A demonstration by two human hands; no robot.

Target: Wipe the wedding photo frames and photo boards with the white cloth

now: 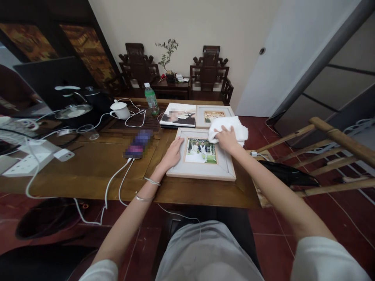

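The right hand (227, 138) grasps the white cloth, fingers bent over it, at two o'clock from the middle of the near picture frame; twelve points straight away from the person. The left hand (173, 154) lies at nine o'clock along the frame's left side, fingers nearly straight on the border; I cannot tell whether its thumb grips the edge.

Largest is the wooden table (175, 193), under everything handled. Beyond it, at eleven and twelve o'clock, stand two carved dark chairs (211, 66). The near picture frame (200, 168) lies flat by the table's near edge, a photo of two people set in its pale border. Between twelve and one o'clock, the far picture frame (215, 108) lies partly behind the cloth. At eleven, just beside that, is a flat white-and-dark book (181, 111). The white cloth (238, 128) is bunched over the near frame's two o'clock corner. A green-labelled bottle (151, 99) stands between ten and eleven, a lidded white cup (120, 112) at ten, a phone (137, 144) with pixelated screen at nine. Smallest, at eight, two bracelets (152, 181) circle the left wrist.
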